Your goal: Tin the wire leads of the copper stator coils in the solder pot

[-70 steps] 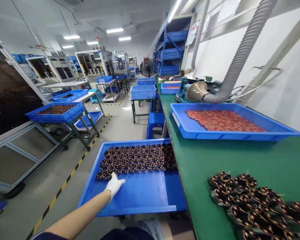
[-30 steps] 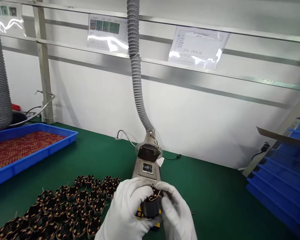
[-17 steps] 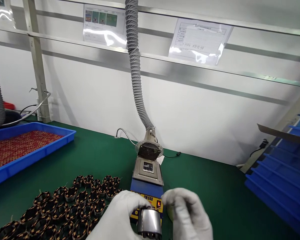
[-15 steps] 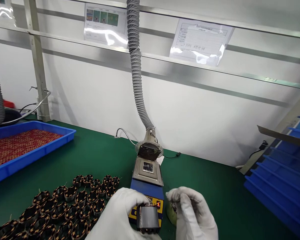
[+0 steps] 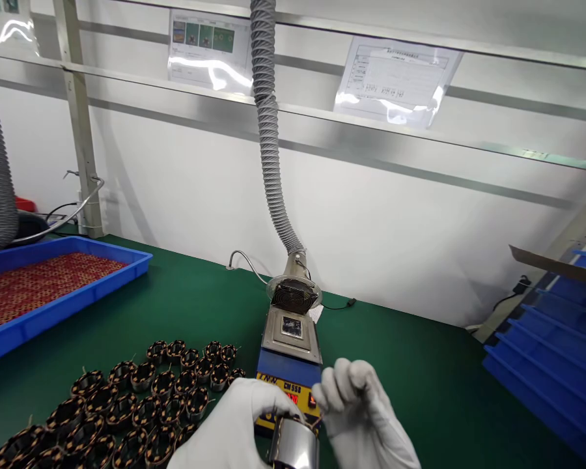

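Both my hands wear white gloves at the bottom centre. My left hand point(image 5: 234, 426) is wrapped round a metal motor stator point(image 5: 293, 444) with copper windings. My right hand point(image 5: 361, 420) is closed just to its right, fingertips pinching at the stator's upper edge, where thin wire ends stick out. Right behind my hands stands a small blue solder pot point(image 5: 290, 355) with a steel top and a red display. Many more stators point(image 5: 131, 407) lie in a group on the green bench at lower left.
A grey ribbed extraction hose point(image 5: 268, 130) drops to a fan hood behind the solder pot. A blue tray point(image 5: 78, 296) of red-orange parts sits at left. Stacked blue trays point(image 5: 551, 365) stand at right. Papers hang on the white wall.
Earlier my left hand reached into a blue tray on the floor side. Since then I face the bench, holding one stator in both hands, and it has dropped slightly lower in view.
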### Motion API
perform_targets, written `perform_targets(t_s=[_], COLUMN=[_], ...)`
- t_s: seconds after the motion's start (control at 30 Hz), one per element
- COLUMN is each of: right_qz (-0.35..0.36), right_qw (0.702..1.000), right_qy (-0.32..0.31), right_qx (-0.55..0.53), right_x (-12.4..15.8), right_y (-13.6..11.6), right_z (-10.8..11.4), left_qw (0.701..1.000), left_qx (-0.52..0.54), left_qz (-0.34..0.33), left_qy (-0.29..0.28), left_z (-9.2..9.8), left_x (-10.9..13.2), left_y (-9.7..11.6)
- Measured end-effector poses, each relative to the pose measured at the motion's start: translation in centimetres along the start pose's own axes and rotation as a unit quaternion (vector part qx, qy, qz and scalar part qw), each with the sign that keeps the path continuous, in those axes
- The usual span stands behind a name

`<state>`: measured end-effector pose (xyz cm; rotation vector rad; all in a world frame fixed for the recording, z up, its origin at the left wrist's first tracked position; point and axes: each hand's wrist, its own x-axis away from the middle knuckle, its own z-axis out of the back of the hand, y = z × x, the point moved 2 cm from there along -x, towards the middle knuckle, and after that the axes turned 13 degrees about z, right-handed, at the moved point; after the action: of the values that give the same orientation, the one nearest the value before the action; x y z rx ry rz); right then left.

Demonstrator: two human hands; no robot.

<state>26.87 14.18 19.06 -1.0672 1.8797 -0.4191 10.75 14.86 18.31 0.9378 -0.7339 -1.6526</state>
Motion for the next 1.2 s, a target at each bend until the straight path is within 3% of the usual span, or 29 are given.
perform_targets(t_s=[0.1,0.2,0.27,0.37,0.5,0.6,0.73,0.8,0.87,0.93,1.07,1.2], right_qz=[-0.006,-0.074,-0.114,-0.142,-0.165,-0.219,-0.222,-0.212,-0.203,-0.184,-0.149,-0.186], right_qw=[0.998,0.992,0.991,0.989,0.986,0.975,0.973,0.976,0.977,0.981,0.987,0.981], right_qy=[0.007,-0.006,-0.021,-0.024,0.005,-0.027,-0.051,-0.052,-0.06,-0.065,-0.051,-0.054], right_qx=[0.059,0.102,0.065,0.025,0.0,-0.008,-0.025,-0.024,-0.007,0.013,0.017,0.004], right_x=[0.0,0.8,1.2,1.6,1.8,2.2,2.2,2.2,2.1,2.0,2.1,2.2], right_y=[0.6,1.7,2.2,2.7,3.4,3.9,3.5,3.3,3.3,3.4,3.9,4.1], right_z=[0.0,-1.6,-2.9,-3.7,-3.0,-2.6,-2.1,-1.9,-1.9,-2.1,-2.4,-2.6], left_qw=[0.992,0.959,0.94,0.952,0.959,0.958,0.928,0.929,0.926,0.903,0.887,0.868], left_qx=[0.011,-0.002,-0.004,0.014,0.105,0.227,0.365,0.37,0.364,0.4,0.452,0.495], left_qz=[-0.124,-0.254,-0.295,-0.286,-0.264,-0.17,-0.002,0.019,0.031,0.037,-0.028,-0.038], left_qy=[0.017,0.125,0.169,0.111,0.022,0.031,0.075,0.01,-0.097,-0.153,-0.091,-0.02], left_z=[0.3,0.8,1.2,1.9,2.5,2.5,2.7,2.7,2.2,1.6,0.9,0.8], left_x=[-1.1,-1.7,-1.6,-1.6,-1.9,-2.4,-2.6,-2.4,-2.2,-2.0,-2.1,-1.8], left_y=[0.6,1.2,1.4,1.7,1.4,0.2,-1.2,-0.9,0.0,0.7,0.7,-0.2])
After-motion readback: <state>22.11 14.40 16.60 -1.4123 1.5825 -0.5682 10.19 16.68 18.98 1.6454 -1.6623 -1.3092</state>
